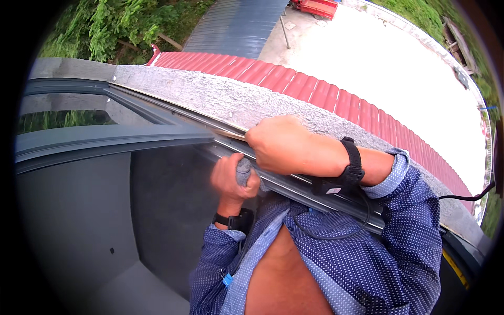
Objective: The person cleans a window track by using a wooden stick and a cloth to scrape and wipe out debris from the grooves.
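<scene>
My left hand is closed round a grey, rounded, stubby thing, whose top pokes out between thumb and fingers; its kind does not show. That hand is slightly blurred and sits at the inner side of a dark grey metal window track. Just beyond it, my right hand forms a fist over the outer rails of the same track. Its fingers curl under, out of sight, and whatever they hold is hidden. A brownish blurred patch lies along the track left of the fist.
A grey window sash meets the track from the left, with glass beyond. Outside runs a rough concrete ledge, then red roof tiles and a bright yard below. Black cable loops from my right wrist strap.
</scene>
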The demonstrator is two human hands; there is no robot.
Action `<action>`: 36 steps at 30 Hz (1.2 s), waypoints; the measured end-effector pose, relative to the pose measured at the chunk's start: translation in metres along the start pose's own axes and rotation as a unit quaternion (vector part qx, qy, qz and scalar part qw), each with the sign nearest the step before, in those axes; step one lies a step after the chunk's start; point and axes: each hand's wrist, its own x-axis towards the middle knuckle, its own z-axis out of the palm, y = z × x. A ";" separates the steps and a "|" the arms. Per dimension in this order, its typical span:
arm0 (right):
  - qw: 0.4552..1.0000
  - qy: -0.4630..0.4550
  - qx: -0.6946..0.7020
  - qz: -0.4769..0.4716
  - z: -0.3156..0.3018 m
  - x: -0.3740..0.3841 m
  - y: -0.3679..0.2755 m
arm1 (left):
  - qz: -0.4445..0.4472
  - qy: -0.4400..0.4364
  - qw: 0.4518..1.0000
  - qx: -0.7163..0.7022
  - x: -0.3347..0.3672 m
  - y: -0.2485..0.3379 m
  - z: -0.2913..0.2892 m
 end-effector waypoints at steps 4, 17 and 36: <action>1.000 -0.007 0.022 0.000 0.013 0.047 -0.008 | -0.006 0.024 1.000 -0.004 0.003 0.003 0.003; 0.998 -0.036 -0.055 -0.018 -0.025 -0.038 -0.010 | 0.005 0.001 1.000 -0.023 -0.004 -0.004 0.001; 0.997 0.067 -0.039 -0.019 -0.027 -0.043 -0.006 | 0.001 0.009 0.999 -0.032 0.001 -0.001 -0.002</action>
